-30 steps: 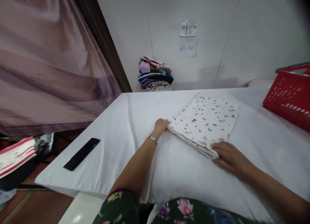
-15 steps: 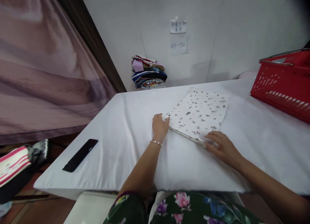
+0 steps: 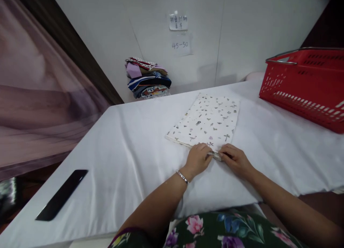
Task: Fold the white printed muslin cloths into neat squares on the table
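A folded white cloth (image 3: 206, 121) printed with small grey and brown motifs lies on the white-covered table, tapering away from me. My left hand (image 3: 199, 157), with a silver bracelet at the wrist, pinches the cloth's near edge close to its right corner. At that corner itself, the fingers of my right hand (image 3: 235, 161) are closed on the cloth. A short stretch of the layered edge shows between the two hands, slightly lifted. The fingertips are partly hidden by the hands.
A stack of folded fabrics (image 3: 148, 78) stands by the wall beyond the table's far edge. The red basket (image 3: 301, 88) sits at the right. A flat black object, perhaps a phone (image 3: 62, 195), lies at the left of the white tablecloth (image 3: 107, 151). Paper signs (image 3: 180, 44) hang on the wall.
My left hand has moved from the cloth's left corner along the near edge to beside my right hand. The right hand still holds the right corner. The view has shifted rightward.
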`<move>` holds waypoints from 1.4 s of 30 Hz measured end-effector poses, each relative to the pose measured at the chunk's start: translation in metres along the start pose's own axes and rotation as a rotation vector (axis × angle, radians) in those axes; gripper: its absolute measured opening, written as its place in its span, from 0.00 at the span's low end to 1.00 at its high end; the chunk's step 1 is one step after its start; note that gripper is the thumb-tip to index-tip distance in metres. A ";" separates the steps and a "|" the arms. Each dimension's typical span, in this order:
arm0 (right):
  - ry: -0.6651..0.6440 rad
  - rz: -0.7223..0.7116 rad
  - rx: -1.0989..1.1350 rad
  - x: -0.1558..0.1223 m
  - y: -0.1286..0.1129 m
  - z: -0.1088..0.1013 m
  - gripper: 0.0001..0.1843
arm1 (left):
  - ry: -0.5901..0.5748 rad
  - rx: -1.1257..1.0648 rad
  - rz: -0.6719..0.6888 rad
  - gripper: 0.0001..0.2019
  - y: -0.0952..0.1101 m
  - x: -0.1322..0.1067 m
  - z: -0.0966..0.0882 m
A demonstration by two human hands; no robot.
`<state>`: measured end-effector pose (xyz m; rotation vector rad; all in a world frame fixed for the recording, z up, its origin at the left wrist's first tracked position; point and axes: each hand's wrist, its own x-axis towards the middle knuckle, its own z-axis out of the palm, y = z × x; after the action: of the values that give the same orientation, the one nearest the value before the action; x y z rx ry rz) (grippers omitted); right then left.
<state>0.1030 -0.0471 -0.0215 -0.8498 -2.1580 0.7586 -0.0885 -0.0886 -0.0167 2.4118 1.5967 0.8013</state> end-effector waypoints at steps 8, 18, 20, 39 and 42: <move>0.046 0.001 -0.038 -0.003 -0.003 0.001 0.11 | -0.005 0.113 0.054 0.10 0.002 -0.003 -0.001; 0.096 -0.016 -0.050 -0.004 0.000 0.003 0.08 | -0.027 0.153 0.058 0.12 0.004 -0.004 0.001; 0.077 -0.014 -0.045 -0.003 0.000 0.003 0.09 | -0.031 0.168 0.039 0.11 0.005 -0.002 0.002; 0.041 0.066 -0.257 -0.017 -0.007 0.002 0.07 | -0.149 0.249 0.038 0.08 0.008 0.004 0.011; 0.047 0.065 -0.248 -0.016 -0.007 0.002 0.08 | -0.157 0.230 0.039 0.09 0.009 0.005 0.011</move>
<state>0.1084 -0.0642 -0.0235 -1.0574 -2.2205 0.5027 -0.0747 -0.0865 -0.0209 2.5936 1.6665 0.4412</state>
